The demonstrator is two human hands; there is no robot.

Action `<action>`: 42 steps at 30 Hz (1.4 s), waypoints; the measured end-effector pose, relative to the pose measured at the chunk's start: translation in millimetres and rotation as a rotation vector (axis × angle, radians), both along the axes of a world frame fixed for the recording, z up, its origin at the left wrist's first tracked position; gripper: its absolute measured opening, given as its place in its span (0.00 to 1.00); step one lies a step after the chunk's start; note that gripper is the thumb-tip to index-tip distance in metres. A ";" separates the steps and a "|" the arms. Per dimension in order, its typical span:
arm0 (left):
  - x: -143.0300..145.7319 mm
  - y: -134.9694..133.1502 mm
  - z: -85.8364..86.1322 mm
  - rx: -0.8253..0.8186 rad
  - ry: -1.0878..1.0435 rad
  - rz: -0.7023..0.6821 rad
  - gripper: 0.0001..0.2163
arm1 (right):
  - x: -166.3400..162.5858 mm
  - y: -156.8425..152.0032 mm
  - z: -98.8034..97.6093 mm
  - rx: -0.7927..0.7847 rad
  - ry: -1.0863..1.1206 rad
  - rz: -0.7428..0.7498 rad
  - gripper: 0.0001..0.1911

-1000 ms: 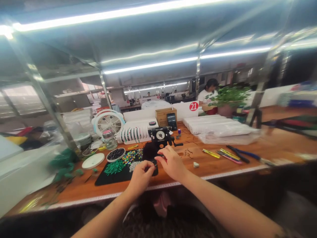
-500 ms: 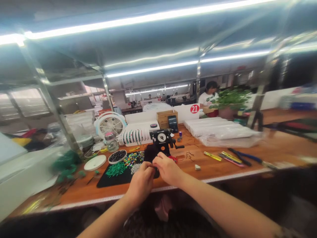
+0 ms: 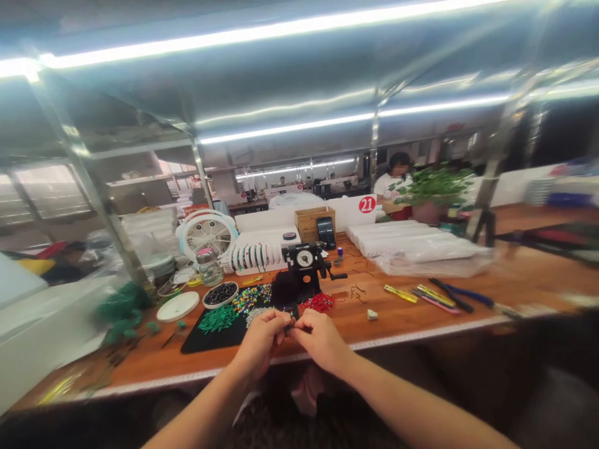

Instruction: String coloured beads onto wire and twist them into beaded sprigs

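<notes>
Over the table's front edge, my left hand (image 3: pixel 262 337) and my right hand (image 3: pixel 324 340) meet with fingers pinched together. Something small and dark shows at the fingertips, too little of it visible to name. A black mat (image 3: pixel 199 342) lies beside my left hand. On it are green tube-like pieces (image 3: pixel 218 318), multicoloured beads (image 3: pixel 245 300), silver-grey beads (image 3: pixel 254 316) and a white dish of black beads (image 3: pixel 221 293). Small red pieces (image 3: pixel 318 302) lie just beyond my right hand. Behind both hands stands a black machine with a dial and crank (image 3: pixel 305 265).
Pliers (image 3: pixel 452 294) and yellow-handled tools (image 3: pixel 401 294) lie to the right, near a small white lump (image 3: pixel 372 315). Wrapped white packs (image 3: pixel 416 244), a cardboard box (image 3: pixel 311 225), spools (image 3: pixel 257 257) and a fan (image 3: pixel 208 236) stand behind. A white lid (image 3: pixel 178 306) lies left. A person sits beyond.
Both hands have come down and nearer to me, the right one most, uncovering the red pieces and the machine's base. My fingers stay pinched together.
</notes>
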State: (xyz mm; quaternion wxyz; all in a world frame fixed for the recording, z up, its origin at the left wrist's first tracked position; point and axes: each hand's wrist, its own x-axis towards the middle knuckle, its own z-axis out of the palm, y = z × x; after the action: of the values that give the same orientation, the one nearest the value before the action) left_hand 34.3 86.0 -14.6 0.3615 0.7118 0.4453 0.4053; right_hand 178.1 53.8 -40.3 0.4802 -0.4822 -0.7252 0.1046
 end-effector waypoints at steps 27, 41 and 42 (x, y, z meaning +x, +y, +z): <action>0.0 0.6 -1.0 -0.168 -0.143 -0.006 0.09 | 0.1 0.9 -2.8 0.016 0.020 0.022 0.08; 2.0 4.0 8.6 0.752 0.585 -0.133 0.10 | 23.1 52.4 51.8 -0.377 0.012 0.331 0.08; 2.5 6.9 8.2 0.773 0.606 -0.166 0.10 | 25.0 55.0 52.9 -0.443 0.028 0.357 0.08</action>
State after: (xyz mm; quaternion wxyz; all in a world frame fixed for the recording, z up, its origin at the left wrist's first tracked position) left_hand 36.8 93.0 -6.4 -0.0435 0.9126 0.2895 0.2854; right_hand 203.2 108.7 12.6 0.3471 -0.4389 -0.7512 0.3502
